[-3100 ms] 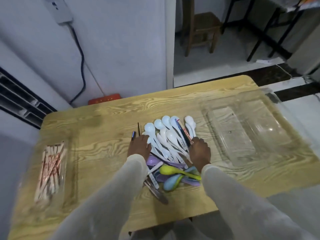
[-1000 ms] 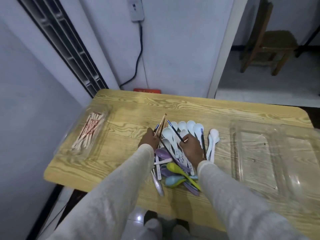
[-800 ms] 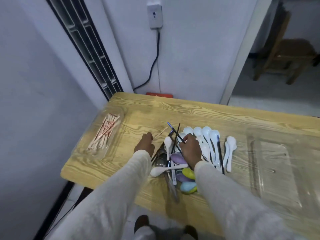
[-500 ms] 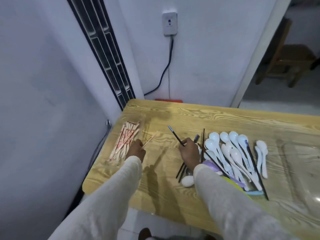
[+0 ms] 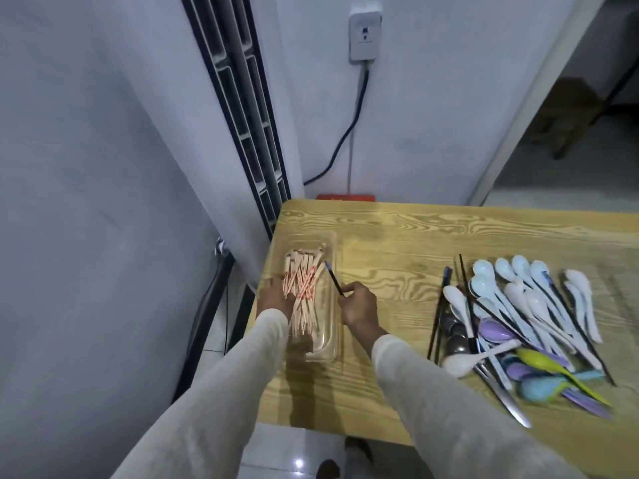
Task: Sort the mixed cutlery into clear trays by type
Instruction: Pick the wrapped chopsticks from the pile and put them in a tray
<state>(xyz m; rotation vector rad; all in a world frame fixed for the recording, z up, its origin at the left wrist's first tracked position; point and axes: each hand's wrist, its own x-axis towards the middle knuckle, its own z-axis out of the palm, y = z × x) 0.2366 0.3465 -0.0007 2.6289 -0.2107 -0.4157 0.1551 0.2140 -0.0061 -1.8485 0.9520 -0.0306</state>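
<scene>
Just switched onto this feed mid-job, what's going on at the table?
A person is sorting cutlery. Their left hand rests on the red-printed wooden chopsticks in the clear tray at the table's left edge. Their right hand pinches a dark blue-tipped chopstick over that tray's right rim. White spoons, coloured spoons and more dark chopsticks lie in a mixed pile to the right.

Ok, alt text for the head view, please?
The right hand pinches a dark blue-tipped chopstick over the clear tray, where the left hand touches the red-printed wooden chopsticks. Unsorted white spoons, coloured spoons and dark chopsticks lie to the right on the wooden table.
</scene>
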